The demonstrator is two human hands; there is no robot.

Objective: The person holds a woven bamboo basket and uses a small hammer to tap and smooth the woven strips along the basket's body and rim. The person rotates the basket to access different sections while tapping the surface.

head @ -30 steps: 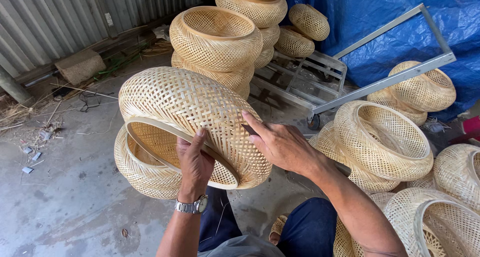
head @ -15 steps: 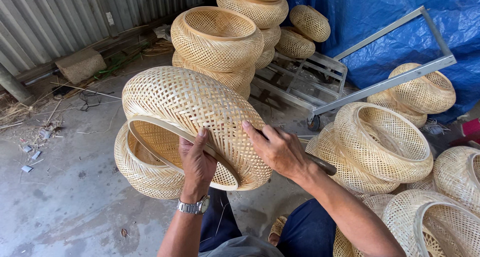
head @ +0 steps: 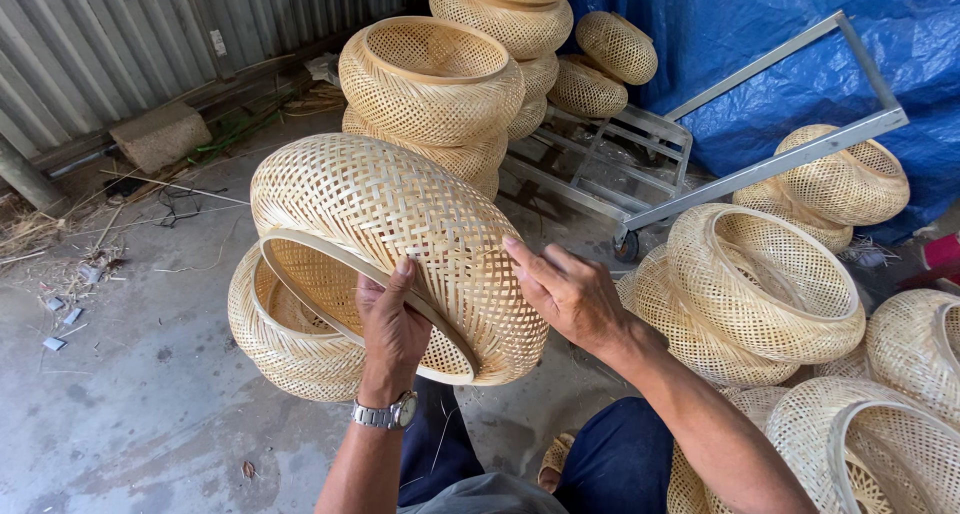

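We see a blue tarp (head: pixel 800 64) behind stacked woven baskets (head: pixel 430 79), all empty. The tilted woven basket (head: pixel 395 234) rests upon another; left hand (head: pixel 392 324) clamps its rim, right hand (head: pixel 568 296) lies flat against its side, fingers together.

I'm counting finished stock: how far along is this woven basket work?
Looks done: woven baskets stacked by the wall and piled at right. In hand: the left hand grips the rim of a tilted basket, the right hand flat on its side. What is left cannot be told.
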